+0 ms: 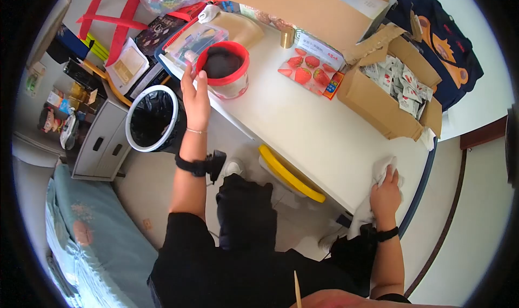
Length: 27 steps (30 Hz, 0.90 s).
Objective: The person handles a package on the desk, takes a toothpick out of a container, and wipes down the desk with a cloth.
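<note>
My right hand [385, 197] presses a white cloth [383, 167] against the white table [303, 146] near its right corner, and part of the cloth droops over the front edge. My left hand [195, 102] is raised with its fingers stretched out and holds nothing. It is beside a small tub with a red rim [230, 83] and a dark inside, at the table's left end. Whether the fingers touch the tub, I cannot tell.
A carton of white sachets [386, 110] stands at the back right, beside a strawberry-printed box [311, 73] and a gold cylinder [287, 37]. A lined bin [128, 125] stands on the floor at left. A yellow-rimmed container [292, 174] sits below the table edge.
</note>
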{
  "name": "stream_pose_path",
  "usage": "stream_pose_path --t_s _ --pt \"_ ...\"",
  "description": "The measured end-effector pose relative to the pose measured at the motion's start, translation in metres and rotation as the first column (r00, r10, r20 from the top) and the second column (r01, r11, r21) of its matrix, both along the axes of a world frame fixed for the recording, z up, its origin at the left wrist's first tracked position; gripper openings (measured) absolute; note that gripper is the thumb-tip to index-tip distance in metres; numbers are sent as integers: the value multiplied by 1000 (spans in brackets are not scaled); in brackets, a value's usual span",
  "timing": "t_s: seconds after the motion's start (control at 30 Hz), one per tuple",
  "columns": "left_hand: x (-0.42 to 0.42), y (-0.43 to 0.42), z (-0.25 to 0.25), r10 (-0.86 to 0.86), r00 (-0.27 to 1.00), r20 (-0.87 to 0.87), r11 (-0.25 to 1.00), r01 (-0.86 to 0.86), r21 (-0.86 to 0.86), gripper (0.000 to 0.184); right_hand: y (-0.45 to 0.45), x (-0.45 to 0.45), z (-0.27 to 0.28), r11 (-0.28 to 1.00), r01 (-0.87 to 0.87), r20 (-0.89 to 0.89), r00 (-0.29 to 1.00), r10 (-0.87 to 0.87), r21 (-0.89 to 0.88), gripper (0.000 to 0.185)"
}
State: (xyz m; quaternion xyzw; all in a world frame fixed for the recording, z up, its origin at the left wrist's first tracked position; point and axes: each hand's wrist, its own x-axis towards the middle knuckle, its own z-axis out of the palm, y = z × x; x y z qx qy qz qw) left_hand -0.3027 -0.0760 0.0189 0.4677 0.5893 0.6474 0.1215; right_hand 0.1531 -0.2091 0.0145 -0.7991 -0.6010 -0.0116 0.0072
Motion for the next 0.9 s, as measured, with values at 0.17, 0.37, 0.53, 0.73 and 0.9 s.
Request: stream_pose_path --t_s 0.17,0.37,0.53,0.73,0.9 --pt "-6 29 -23 -97 995 21 995 97 -18 55 3 2 -4 1000 -28 57 998 28 10 60" --pt "38 25 -33 -657 702 275 750 644 147 50 7 -6 -4 997 46 110 993 -39 -62 61" --pt "-8 24 -57 -365 866 341 931 338 139 38 8 -17 3 983 107 158 984 -82 -152 60" --pt "-76 12 -51 -349 389 853 936 181 300 55 -13 -66 3 938 -332 115 933 342 -100 63" --pt "-81 12 -38 -412 38 910 845 389 367 60 19 -157 24 808 -588 -85 804 588 35 55"
